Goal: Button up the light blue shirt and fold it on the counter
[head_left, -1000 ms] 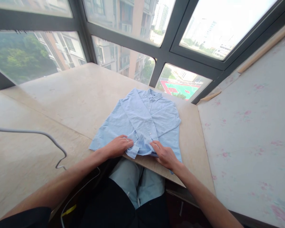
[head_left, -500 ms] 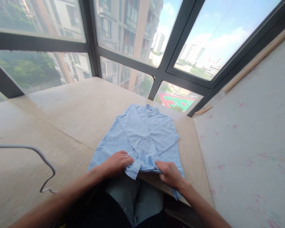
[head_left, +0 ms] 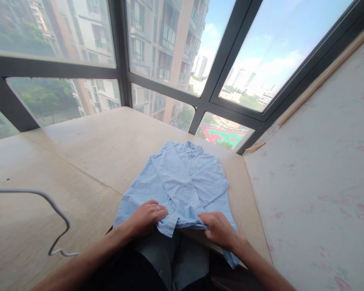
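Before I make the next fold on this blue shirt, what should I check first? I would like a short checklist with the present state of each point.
1. Shirt lies flat on the table, collar away from you: ok.
2. Both sleeves folded in across the front: ok.
3. Right hand holds the lower cloth: ok.
4. Left hand grip: cannot tell; its fingers rest at the cuff.
5. Hem fully on the table: not ok; it hangs over the near edge.
6. Wire hanger apart from the shirt: ok.
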Available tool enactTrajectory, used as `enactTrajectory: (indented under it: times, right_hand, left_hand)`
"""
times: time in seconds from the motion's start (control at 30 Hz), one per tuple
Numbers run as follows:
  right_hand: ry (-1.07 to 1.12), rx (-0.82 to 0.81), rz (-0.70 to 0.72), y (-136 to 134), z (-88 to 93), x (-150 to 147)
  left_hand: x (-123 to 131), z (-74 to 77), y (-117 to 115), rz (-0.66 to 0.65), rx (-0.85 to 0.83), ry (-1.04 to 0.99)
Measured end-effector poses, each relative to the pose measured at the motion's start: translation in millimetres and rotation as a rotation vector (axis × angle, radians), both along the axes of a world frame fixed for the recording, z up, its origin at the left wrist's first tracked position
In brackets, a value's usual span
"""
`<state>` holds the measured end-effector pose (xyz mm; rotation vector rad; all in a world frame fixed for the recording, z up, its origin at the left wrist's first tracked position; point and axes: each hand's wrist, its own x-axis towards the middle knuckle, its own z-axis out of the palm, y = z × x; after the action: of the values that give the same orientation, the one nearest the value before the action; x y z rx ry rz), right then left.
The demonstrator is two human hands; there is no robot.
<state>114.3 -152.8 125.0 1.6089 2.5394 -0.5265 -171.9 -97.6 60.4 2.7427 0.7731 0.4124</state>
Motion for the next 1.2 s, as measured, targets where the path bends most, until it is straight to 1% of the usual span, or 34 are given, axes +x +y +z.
enactTrajectory:
  times: [0.07, 0.17, 0.27, 0.37, 0.47, 0.6, 0.67, 0.73, 0.8, 0.9, 1.03, 1.2]
  right_hand:
    - [0.005, -0.013, 0.020, -3, 11.3, -1]
    - [0.022, -0.026, 0.043, -3, 32.7, -2]
    - [0.045, -0.023, 0.075, 6, 55.4, 2]
    - [0.077, -0.036, 0.146, 19, 76.5, 6]
    - [0.109, -0.068, 0.195, 31, 95.8, 10]
    - [0.165, -0.113, 0.224, 47, 116.6, 16]
    - [0.205, -0.141, 0.229, 59, 122.3, 21]
    - [0.244, -0.171, 0.221, 76, 123.4, 27]
    - [0.270, -0.199, 0.192, 97, 120.1, 36]
    - [0.285, -0.249, 0.127, 135, 109.4, 50]
    - [0.281, -0.319, 0.074, 194, 90.9, 71]
    - [0.319, -0.449, -0.008, 269, 64.8, 105]
  left_hand:
    - [-3, 19.2, 2, 0.009, -0.057, 0.011]
    - [-7, 54.0, 7, -0.012, -0.149, 0.026]
    - [-5, 89.8, 15, -0.003, -0.248, 0.068]
    - [0, 120.0, 25, 0.039, -0.301, 0.117]
    - [4, 141.6, 34, 0.019, -0.309, 0.121]
    - [10, 159.9, 52, -0.035, -0.340, 0.117]
    - [14, 165.4, 67, -0.038, -0.361, 0.123]
    - [21, 168.7, 86, -0.043, -0.387, 0.124]
    - [31, 169.6, 110, -0.036, -0.417, 0.144]
    - [52, 166.5, 155, -0.010, -0.467, 0.226]
    - [88, 153.4, 227, 0.005, -0.493, 0.374]
    - [131, 124.3, 318, 0.024, -0.620, 0.480]
